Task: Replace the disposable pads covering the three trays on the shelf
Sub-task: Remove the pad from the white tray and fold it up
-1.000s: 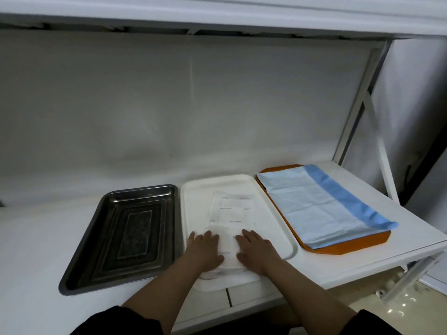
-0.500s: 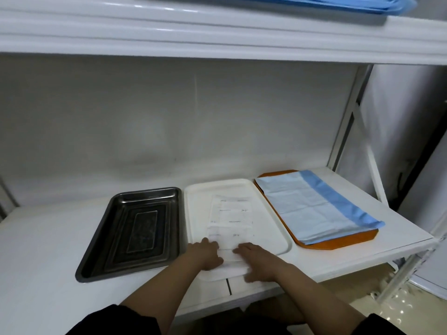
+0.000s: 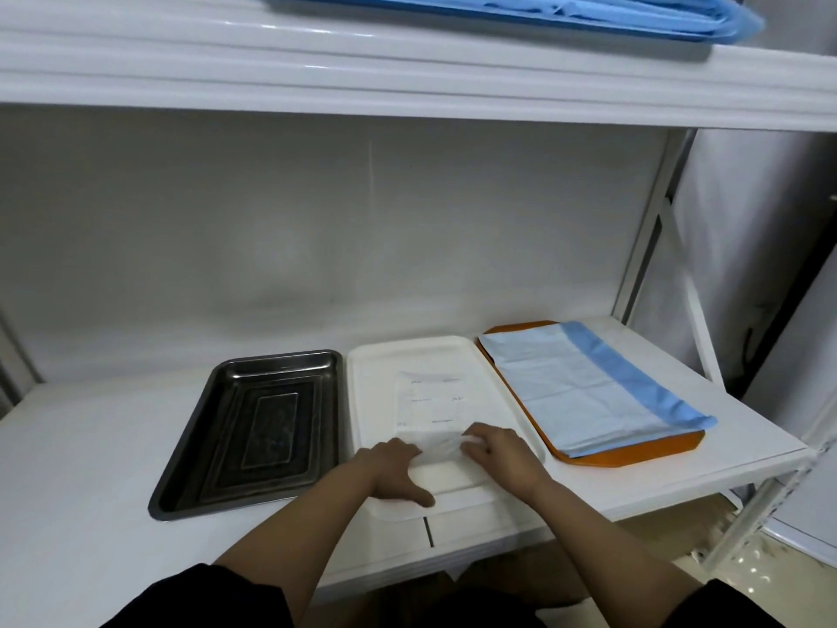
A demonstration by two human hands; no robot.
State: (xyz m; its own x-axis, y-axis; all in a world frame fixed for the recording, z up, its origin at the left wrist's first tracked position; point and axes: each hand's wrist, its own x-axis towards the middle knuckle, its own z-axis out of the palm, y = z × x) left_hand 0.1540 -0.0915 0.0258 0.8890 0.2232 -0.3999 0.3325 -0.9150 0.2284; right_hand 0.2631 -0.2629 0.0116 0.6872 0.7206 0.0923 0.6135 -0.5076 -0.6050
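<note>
Three trays stand side by side on the white shelf: a bare steel tray (image 3: 181, 469) on the left, a white tray (image 3: 371, 387) in the middle, an orange tray (image 3: 634, 453) on the right. A light blue pad (image 3: 575, 392) with a darker blue edge covers the orange tray. A clear plastic packet (image 3: 428, 405) with faint print lies in the white tray. My left hand (image 3: 394, 469) and my right hand (image 3: 496, 448) both pinch the packet's near end, which is bunched up between them.
A stack of folded blue pads (image 3: 543, 15) lies on the upper shelf (image 3: 407, 79). A white diagonal brace and post (image 3: 652, 247) stand at the right end of the shelf. The grey wall is close behind the trays. Floor shows at the lower right.
My hands lay flat on the packet's near end before; now their fingers have curled and gathered that end. The view has tilted up, bringing the upper shelf and blue stack into sight.
</note>
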